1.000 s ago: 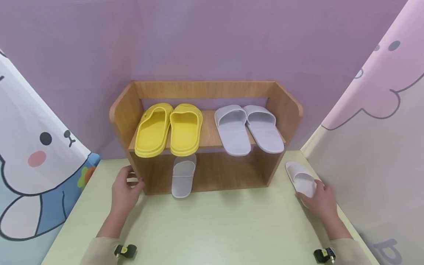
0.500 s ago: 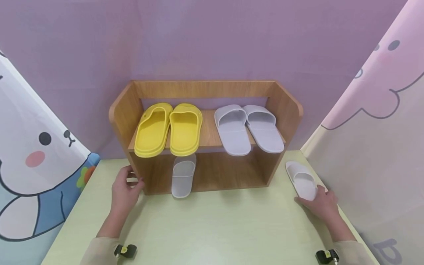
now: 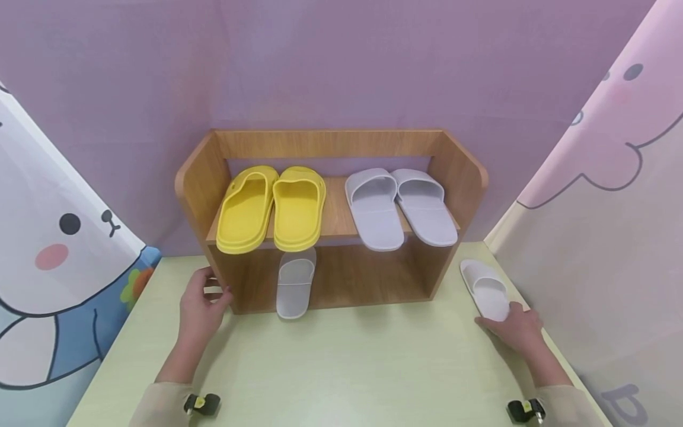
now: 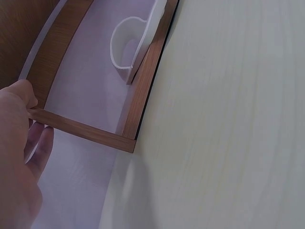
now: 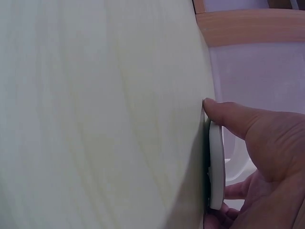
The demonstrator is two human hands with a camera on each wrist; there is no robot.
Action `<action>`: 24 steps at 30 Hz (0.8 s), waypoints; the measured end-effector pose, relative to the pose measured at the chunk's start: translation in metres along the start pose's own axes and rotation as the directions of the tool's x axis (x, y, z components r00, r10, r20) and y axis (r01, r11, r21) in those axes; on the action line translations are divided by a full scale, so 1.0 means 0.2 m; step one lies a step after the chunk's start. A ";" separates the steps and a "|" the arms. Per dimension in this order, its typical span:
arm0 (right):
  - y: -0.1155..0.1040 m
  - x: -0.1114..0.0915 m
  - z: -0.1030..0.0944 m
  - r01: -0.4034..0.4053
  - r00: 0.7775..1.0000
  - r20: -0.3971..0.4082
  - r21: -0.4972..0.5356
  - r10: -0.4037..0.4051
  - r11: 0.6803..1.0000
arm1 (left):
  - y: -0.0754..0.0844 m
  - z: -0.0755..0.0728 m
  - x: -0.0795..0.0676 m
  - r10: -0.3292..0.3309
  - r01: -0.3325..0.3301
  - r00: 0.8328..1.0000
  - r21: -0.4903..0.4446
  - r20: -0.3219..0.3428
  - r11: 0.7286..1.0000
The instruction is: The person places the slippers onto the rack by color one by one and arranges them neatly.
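Observation:
My left hand [image 3: 201, 305] holds the front edge of the left side panel of a wooden shoe rack [image 3: 331, 144], thumb in front and fingers on its outer side. On the table right of the rack lies a white slipper [image 3: 490, 295], toe pointing away. Around its heel end curl the thumb and fingers of my right hand [image 3: 514, 326], one on each side; the right wrist view shows the slipper's heel edge [image 5: 217, 167] between them. A matching white slipper [image 3: 294, 284] stands on the lower shelf, left of centre.
On the upper shelf stand two yellow clogs [image 3: 245, 210] at the left and two pale lilac slippers [image 3: 375, 213] at the right. A purple backdrop [image 3: 341, 65] hangs behind. Printed cloths flank the table [image 3: 341, 367], the right one [image 3: 603, 267] close beside my right hand.
My right hand has slid back toward me along the slipper, from its middle to its heel; the slipper has hardly moved. My left hand stays on the rack.

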State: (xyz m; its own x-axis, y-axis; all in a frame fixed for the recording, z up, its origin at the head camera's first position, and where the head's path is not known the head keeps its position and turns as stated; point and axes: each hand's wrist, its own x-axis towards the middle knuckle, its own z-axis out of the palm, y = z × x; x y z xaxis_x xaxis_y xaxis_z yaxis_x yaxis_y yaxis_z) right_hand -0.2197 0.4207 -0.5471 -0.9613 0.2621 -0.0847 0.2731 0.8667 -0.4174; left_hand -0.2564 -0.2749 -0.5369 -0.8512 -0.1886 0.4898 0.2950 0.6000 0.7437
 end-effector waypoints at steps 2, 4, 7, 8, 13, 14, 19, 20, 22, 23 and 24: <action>-0.01 0.00 -0.01 -0.003 1.000 0.002 0.002 0.003 1.000 | 0.00 0.00 0.00 0.001 -0.001 1.000 -0.003 -0.001 1.000; -0.02 -0.01 -0.01 -0.010 1.000 -0.003 0.012 0.010 1.000 | 0.00 0.00 0.00 0.001 -0.001 1.000 -0.002 -0.003 1.000; -0.03 0.00 0.00 -0.029 0.999 -0.026 0.045 0.030 0.999 | 0.01 0.00 0.00 0.005 -0.005 1.000 -0.003 -0.005 1.000; -0.03 0.00 0.00 -0.034 0.999 -0.039 0.061 0.037 0.998 | 0.01 0.00 0.00 0.007 -0.007 1.000 -0.003 -0.005 1.000; -0.06 0.00 0.03 -0.037 0.988 -0.141 0.164 0.061 0.986 | 0.01 0.00 0.00 0.007 -0.007 1.000 -0.005 -0.003 1.000; -0.06 0.00 0.03 -0.036 0.985 -0.161 0.185 0.066 0.982 | 0.01 0.00 0.00 0.005 -0.005 1.000 -0.004 -0.002 1.000; -0.11 0.00 0.04 -0.025 0.964 -0.250 0.273 0.096 0.962 | 0.01 0.00 0.00 -0.004 0.004 1.000 0.007 0.001 1.000; -0.12 0.00 0.05 -0.017 0.958 -0.270 0.284 0.097 0.959 | 0.01 0.00 0.00 -0.003 0.003 1.000 0.009 0.001 1.000; -0.13 0.00 0.05 0.000 0.946 -0.309 0.301 0.098 0.954 | 0.01 0.00 0.00 -0.003 0.003 1.000 0.008 0.002 1.000; -0.14 0.00 0.05 0.010 0.940 -0.329 0.301 0.094 0.953 | 0.01 0.00 0.00 -0.003 0.003 1.000 0.008 0.003 1.000; -0.14 0.00 0.06 0.019 0.934 -0.346 0.308 0.093 0.951 | 0.01 0.00 0.00 -0.005 0.005 1.000 0.008 0.004 1.000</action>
State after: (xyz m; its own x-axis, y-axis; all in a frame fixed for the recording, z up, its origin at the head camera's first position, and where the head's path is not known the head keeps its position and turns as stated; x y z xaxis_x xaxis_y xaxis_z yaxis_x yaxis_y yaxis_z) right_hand -0.2277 0.3907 -0.5453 -0.8596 0.4724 0.1946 0.2306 0.6986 -0.6773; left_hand -0.2563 -0.2743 -0.5355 -0.8545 -0.1880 0.4843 0.2875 0.6053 0.7422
